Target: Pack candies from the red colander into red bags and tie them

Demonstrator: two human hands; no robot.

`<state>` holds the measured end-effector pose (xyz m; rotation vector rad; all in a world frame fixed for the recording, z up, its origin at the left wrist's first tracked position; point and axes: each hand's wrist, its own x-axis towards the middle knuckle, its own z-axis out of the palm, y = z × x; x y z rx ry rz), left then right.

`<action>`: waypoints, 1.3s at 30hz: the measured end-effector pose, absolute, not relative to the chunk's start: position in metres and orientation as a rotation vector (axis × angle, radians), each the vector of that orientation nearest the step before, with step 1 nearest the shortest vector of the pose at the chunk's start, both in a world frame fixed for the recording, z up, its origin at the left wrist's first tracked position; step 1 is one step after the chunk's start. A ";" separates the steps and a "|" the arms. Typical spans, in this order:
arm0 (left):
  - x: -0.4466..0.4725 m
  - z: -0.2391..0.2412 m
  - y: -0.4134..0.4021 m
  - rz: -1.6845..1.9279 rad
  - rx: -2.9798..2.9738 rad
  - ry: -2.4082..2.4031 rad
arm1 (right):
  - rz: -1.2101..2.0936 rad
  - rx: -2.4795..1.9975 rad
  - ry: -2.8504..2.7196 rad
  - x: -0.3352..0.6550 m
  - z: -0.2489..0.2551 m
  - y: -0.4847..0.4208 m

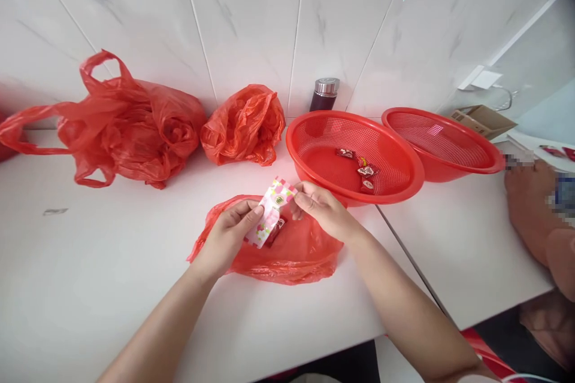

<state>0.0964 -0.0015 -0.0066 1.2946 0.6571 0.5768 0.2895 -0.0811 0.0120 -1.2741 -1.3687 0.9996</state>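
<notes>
Left hand point(233, 230) is pinching the pink-and-white floral packet point(271, 213) at its left edge, right hand point(321, 206) its upper-right corner; fingers nearly closed on both, probably keeping it taut. Packet's hovering over the spread red plastic bag point(287, 266), likely catching drops.

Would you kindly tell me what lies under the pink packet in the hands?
Beyond the edge of the packet, a dark red wrapped piece shows against the red plastic bag. Whatever the packet and the left hand cover cannot be seen.
</notes>
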 end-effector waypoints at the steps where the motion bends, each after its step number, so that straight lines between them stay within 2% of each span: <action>1: 0.097 -0.007 -0.004 0.551 1.334 0.668 | 0.992 -1.274 -1.339 0.287 0.010 -0.082; 15: 0.097 -0.005 -0.008 0.335 1.382 0.609 | 0.919 -1.238 -1.321 0.274 0.003 -0.085; 24: 0.098 -0.009 -0.009 0.313 1.387 0.599 | 1.013 -1.133 -1.235 0.272 -0.003 -0.082; 30: 0.097 -0.003 -0.008 0.390 1.429 0.639 | 0.887 -1.298 -1.289 0.274 -0.001 -0.083; 34: 0.088 0.002 0.005 0.609 1.385 0.701 | 0.906 -1.373 -1.505 0.277 0.001 -0.086; 36: 0.084 0.004 0.011 0.716 1.291 0.690 | 0.804 -1.483 -1.668 0.279 -0.003 -0.086; 39: 0.082 0.004 0.014 0.614 1.253 0.637 | 0.591 -1.650 -1.850 0.279 -0.016 -0.085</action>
